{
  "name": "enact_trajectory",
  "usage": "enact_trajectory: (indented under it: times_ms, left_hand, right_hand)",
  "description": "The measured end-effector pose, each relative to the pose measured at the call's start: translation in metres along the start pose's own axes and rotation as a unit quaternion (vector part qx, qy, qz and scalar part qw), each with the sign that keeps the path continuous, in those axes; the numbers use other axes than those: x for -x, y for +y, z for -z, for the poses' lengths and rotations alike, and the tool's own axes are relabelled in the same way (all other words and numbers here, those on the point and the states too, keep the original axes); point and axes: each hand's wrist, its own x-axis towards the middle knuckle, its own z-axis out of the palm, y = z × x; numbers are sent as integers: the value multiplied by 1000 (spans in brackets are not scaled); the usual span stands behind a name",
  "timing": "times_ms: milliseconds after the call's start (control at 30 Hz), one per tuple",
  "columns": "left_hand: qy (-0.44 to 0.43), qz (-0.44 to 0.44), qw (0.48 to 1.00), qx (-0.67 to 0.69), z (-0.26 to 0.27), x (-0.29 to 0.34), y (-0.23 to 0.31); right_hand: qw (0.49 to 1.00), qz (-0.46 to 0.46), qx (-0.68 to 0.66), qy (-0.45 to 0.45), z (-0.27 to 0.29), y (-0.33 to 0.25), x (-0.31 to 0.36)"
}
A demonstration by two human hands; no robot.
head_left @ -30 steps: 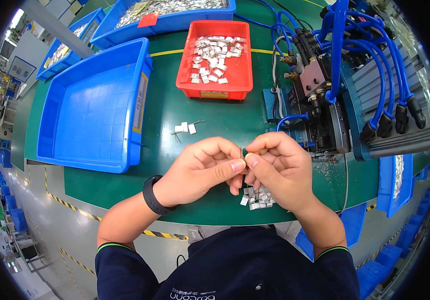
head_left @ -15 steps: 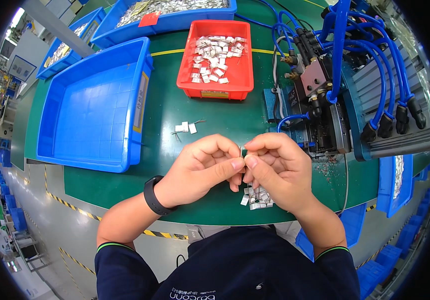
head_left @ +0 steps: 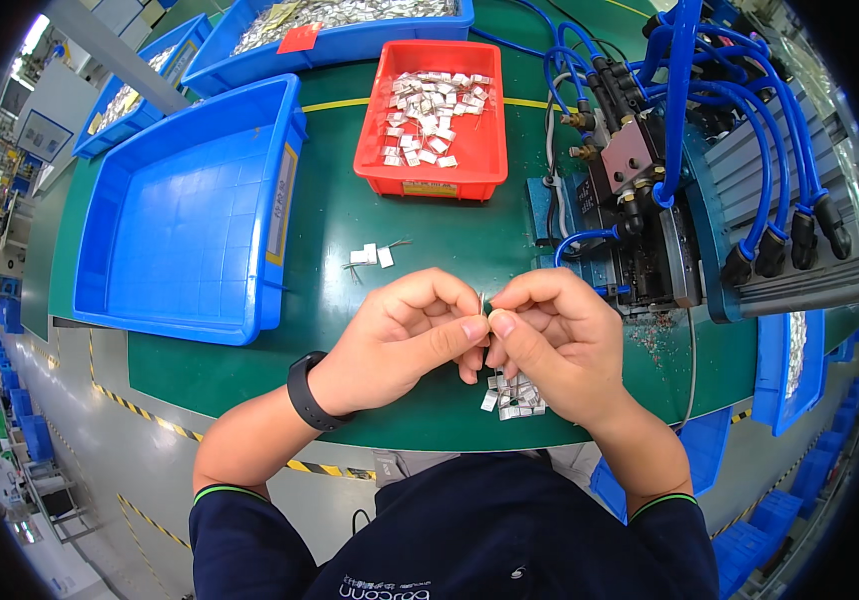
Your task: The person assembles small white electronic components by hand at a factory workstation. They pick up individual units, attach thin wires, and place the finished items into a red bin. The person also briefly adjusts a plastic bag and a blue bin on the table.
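Observation:
My left hand (head_left: 415,325), with a black band on its wrist, pinches thin wire leads (head_left: 482,299) between thumb and index finger. Opposite it, my right hand (head_left: 560,340) has its thumb and fingertip pressed together at the same spot, the two hands touching. Whatever body the wires belong to is hidden by the fingers. Beneath my right hand lies a small pile of white block-shaped parts with wires (head_left: 517,398), partly covered. A few more white wired parts (head_left: 370,256) lie loose on the green table (head_left: 330,375), beyond my left hand.
A red bin (head_left: 430,185) of white parts stands ahead. At left is an empty blue bin (head_left: 175,220); a fuller blue bin (head_left: 340,48) sits behind it. A machine with blue air hoses (head_left: 640,170) fills the right side, with debris (head_left: 655,335) near its base.

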Motion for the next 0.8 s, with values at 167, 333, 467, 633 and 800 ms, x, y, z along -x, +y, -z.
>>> enact_trajectory:
  times_ms: [167,333,467,633,800]
  left_hand:
    - [-1,-9,1000,3,0,0,-1]
    - [-6,-21,1000,-5,-1,0,-1]
    - [-11,-31,999,-31,0,1,-2]
    - [6,-32,998,-49,-6,0,0]
    - [-19,-22,999,-36,-3,1,-1]
  right_hand:
    - [999,-24,-31,17,-1,-1,0]
    - [999,-32,-19,33,-1,0,1]
    - [998,-43,-6,42,-2,-1,0]
    - [999,-38,7,39,-1,-2,0]
    - [999,-23,16,46,-1,-1,0]
